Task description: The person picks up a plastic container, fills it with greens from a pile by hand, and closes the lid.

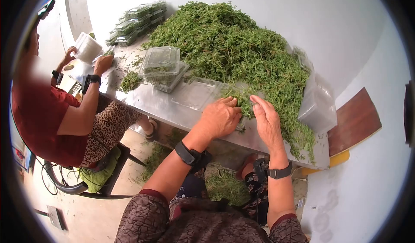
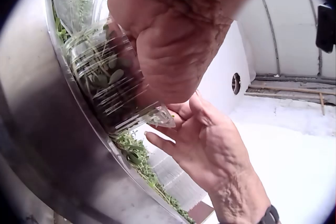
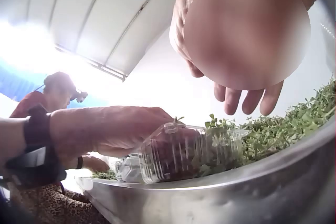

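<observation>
My left hand (image 1: 219,117) reaches down into a clear plastic clamshell box (image 3: 197,155) at the table's front edge, pressing on the green leafy stems (image 1: 247,109) inside. Through the ribbed wall (image 2: 105,74), leaves and part of that hand show. The box's clear lid (image 1: 196,94) lies flat on the table to the left. My right hand (image 1: 268,122) is held up just right of the box, fingers extended and nothing in it. From the right wrist view its fingers (image 3: 252,100) hang above the greens.
A large heap of leafy greens (image 1: 233,44) covers the table behind the box. Stacked empty boxes (image 1: 162,63) stand left, more clear boxes (image 1: 320,107) right, and filled boxes (image 1: 138,20) at the back. Another person (image 1: 56,113) sits on the left, handling containers.
</observation>
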Action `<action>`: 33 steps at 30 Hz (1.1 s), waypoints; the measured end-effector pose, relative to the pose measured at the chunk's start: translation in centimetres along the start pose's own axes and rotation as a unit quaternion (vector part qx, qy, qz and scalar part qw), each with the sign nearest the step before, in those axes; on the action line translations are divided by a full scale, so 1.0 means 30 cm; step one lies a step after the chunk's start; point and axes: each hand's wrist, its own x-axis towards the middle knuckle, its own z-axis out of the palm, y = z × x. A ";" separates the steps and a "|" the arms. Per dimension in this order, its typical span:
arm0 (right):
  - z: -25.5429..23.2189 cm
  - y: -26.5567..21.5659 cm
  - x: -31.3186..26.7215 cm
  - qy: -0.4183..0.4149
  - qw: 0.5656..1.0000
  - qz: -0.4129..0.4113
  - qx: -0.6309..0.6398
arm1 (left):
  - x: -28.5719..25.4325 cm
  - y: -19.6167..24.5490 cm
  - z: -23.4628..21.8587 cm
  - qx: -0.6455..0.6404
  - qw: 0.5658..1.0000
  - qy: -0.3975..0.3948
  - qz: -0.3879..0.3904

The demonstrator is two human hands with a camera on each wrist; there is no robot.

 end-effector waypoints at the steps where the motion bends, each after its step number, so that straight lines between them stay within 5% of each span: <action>1: 0.006 0.002 0.017 -0.015 1.000 -0.004 -0.004 | 0.000 -0.003 0.008 0.006 1.000 0.007 0.004; 8: 0.051 -0.047 0.113 -0.170 0.983 0.040 -0.051 | -0.001 -0.012 0.044 0.010 0.998 0.067 0.013; 17: 0.056 0.003 0.088 -0.170 0.983 0.020 -0.062 | -0.104 -0.060 -0.079 -0.018 0.978 0.209 -0.023; 26: 0.041 -0.062 0.003 -0.065 0.979 -0.121 -0.153 | -0.132 -0.071 -0.106 -0.017 0.989 0.147 -0.001; 33: 0.078 -0.048 -0.032 -0.079 0.965 -0.157 -0.194 | -0.077 -0.043 -0.082 0.009 0.997 0.062 0.041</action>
